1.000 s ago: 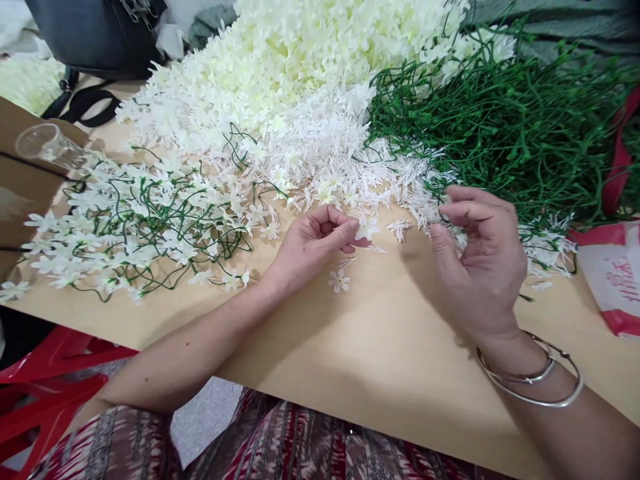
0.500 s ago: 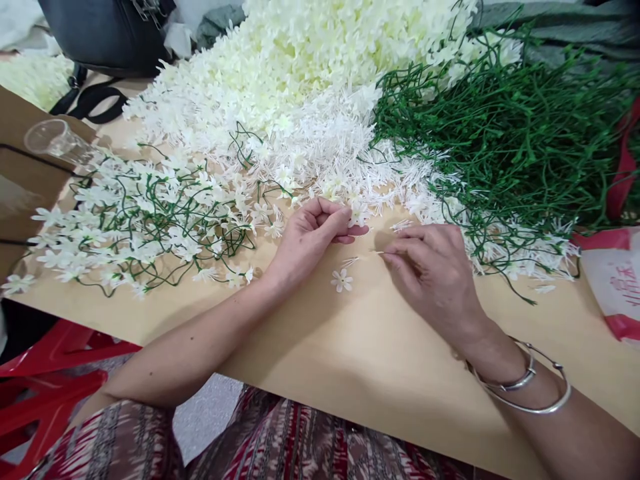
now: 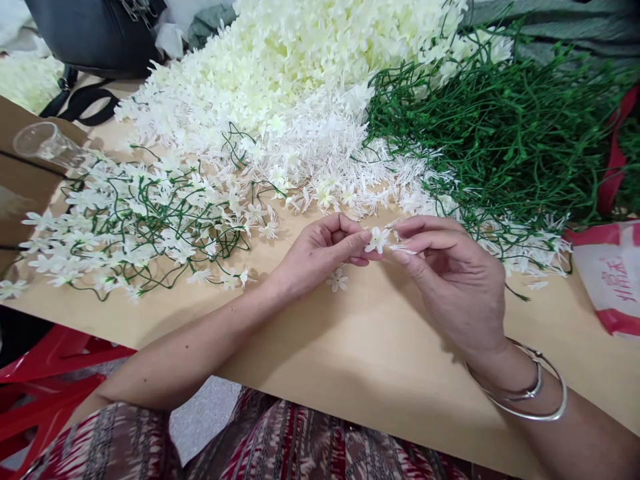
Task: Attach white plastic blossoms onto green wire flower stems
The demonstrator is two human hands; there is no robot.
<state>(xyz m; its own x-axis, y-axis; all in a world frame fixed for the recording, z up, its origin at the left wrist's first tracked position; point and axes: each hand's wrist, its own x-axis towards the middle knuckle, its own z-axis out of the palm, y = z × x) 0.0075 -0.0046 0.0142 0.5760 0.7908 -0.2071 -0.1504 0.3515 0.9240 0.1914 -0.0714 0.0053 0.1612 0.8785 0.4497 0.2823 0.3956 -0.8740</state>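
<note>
Pinching a white flower [image 3: 377,240] by its edge, your left hand [image 3: 334,248] has a light grip with thumb and fingers; your right hand [image 3: 450,277] grips a thin white sprig [image 3: 403,251] between thumb and fingertips, just beside the flower; can't tell if the two touch. Both pieces are up in front of you, over the counter [image 3: 390,353]. Risks, as I judge it: pinch too hard and the thin petals could crease; pinch too loosely and the flower could twist or drop. The sprig looks easy to bend if you push it off-line, and your fingertips hide part of it, so misjudging its angle is likely. The loose flower [image 3: 337,280] lies close under your left hand, where a low wrist could sweep it away. Materials: petals look like thin, matte fabric or soft plastic, star-shaped, slightly cupped. White sprig pile [image 3: 330,127] is spiky and needle-fine; blossom heap [image 3: 300,53] behind it is fluffy, cream-yellow. Green stems [image 3: 500,133] at right look like wiry, rubbery plastic, badly tangled, so pulling one could drag others. Stemmed flowers [image 3: 160,213] at left mix both, curly stems looping over flat petals. Counter looks smooth, tan, slightly glossy.
</note>
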